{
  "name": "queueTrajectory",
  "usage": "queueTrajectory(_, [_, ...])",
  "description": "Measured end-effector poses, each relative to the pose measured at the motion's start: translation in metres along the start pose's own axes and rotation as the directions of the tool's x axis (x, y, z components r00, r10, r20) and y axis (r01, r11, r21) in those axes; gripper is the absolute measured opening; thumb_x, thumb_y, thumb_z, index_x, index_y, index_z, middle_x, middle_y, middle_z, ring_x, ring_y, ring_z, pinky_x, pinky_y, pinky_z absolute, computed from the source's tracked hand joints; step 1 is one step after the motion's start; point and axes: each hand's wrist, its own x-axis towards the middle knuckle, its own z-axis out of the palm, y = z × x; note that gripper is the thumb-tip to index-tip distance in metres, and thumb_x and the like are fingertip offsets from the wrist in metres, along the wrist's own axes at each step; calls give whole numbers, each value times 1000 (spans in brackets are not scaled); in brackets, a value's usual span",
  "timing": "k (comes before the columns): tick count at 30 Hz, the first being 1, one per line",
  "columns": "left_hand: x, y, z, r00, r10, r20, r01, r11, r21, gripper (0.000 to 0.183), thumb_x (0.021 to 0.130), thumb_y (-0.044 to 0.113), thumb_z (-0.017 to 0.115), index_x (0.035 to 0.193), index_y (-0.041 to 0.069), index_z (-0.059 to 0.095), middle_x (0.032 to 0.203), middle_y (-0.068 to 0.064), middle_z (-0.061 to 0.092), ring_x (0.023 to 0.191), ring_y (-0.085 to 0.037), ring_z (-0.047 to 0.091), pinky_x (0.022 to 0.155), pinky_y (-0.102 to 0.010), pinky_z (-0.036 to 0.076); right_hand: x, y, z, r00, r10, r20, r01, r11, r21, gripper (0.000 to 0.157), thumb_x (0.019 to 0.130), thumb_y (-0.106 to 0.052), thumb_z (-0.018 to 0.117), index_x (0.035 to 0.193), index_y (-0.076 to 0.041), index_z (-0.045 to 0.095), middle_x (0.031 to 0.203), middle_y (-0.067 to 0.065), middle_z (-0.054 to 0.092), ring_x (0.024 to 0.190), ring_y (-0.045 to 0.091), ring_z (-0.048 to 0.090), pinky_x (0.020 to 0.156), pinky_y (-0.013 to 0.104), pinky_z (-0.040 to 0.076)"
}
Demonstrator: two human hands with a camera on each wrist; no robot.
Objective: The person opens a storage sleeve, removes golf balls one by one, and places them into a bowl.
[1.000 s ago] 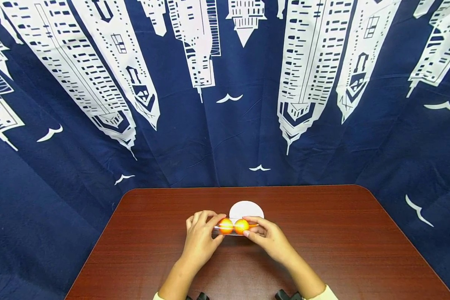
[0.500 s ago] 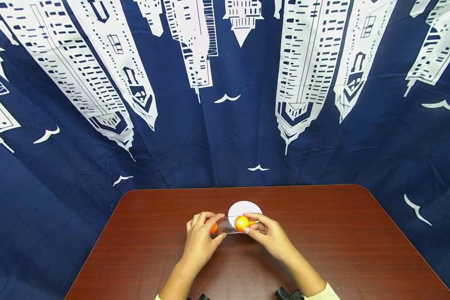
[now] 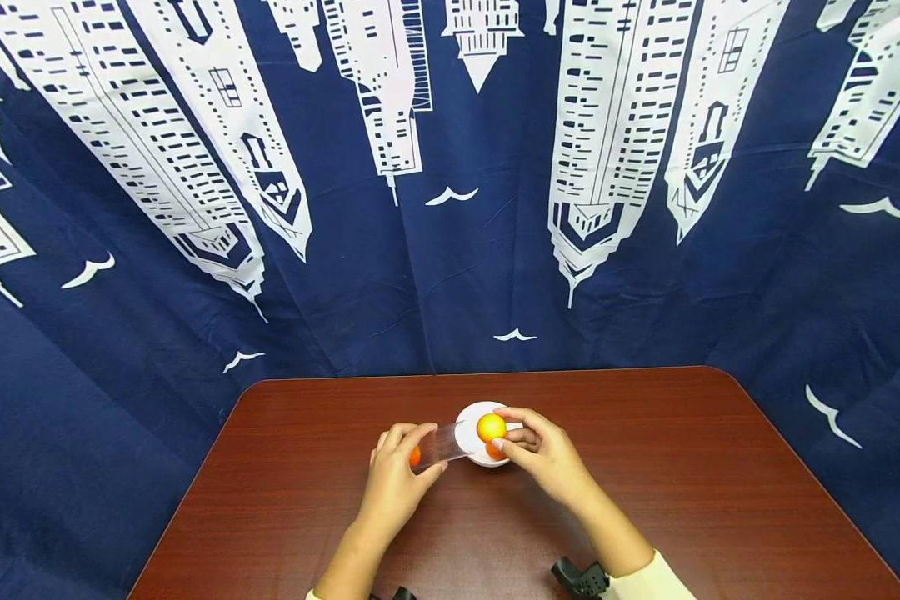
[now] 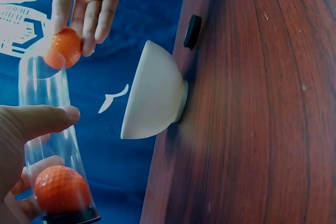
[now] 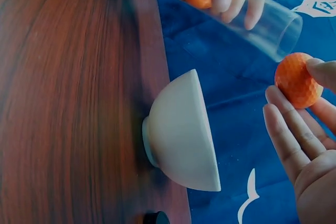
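My left hand [image 3: 399, 475] grips a clear tube [image 3: 442, 445], tilted with its mouth toward the right hand. One orange golf ball [image 4: 62, 190] lies inside at the tube's black-capped end, partly behind the left fingers in the head view. My right hand [image 3: 547, 454] pinches a second orange golf ball [image 5: 298, 80] between thumb and fingertips, right by the tube's mouth. Below them a white bowl [image 5: 181, 135] stands on the table. Another orange ball [image 3: 495, 451] shows in the bowl, partly covered by the right hand.
A small black round cap [image 4: 192, 31] sits on the brown wooden table [image 3: 330, 417] beside the bowl. A dark blue cloth [image 3: 465, 283] with white buildings and birds hangs behind the table's far edge. Black devices [image 3: 581, 577] are at the wrists.
The golf ball in the tube has slid left to its capped end. The right hand has lifted its ball slightly, and the tube has shifted left and tilted, uncovering more of the bowl.
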Motion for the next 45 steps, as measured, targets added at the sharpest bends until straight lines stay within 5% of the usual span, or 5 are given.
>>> queueTrajectory(16, [3,-1,-2,999,-29,-32,26,995,-95,54,76,24,90,126,21,68,115,2,63,104,-15,57,88,-35,53,16,22,9,997,-76,33,82,961,-265,40,84,-3,80,122,-8,67,112,10,69,96,28,74,85,41,60])
queueTrajectory(31, [1,2,3,1000,-2,-16,1,995,-105,53,78,26,89,126,22,67,115,3,63,104,-14,57,87,-32,54,28,34,16,993,-81,89,117,818,-563,35,83,-10,81,117,-10,71,112,2,74,101,20,69,90,37,55])
queueTrajectory(45, [-1,1,4,1000,4,-13,-5,995,-103,52,78,27,89,125,22,68,115,4,63,104,-13,57,86,-32,55,35,38,23,980,-88,180,188,715,-673,34,83,-18,83,114,-11,71,113,6,74,104,22,69,93,43,54])
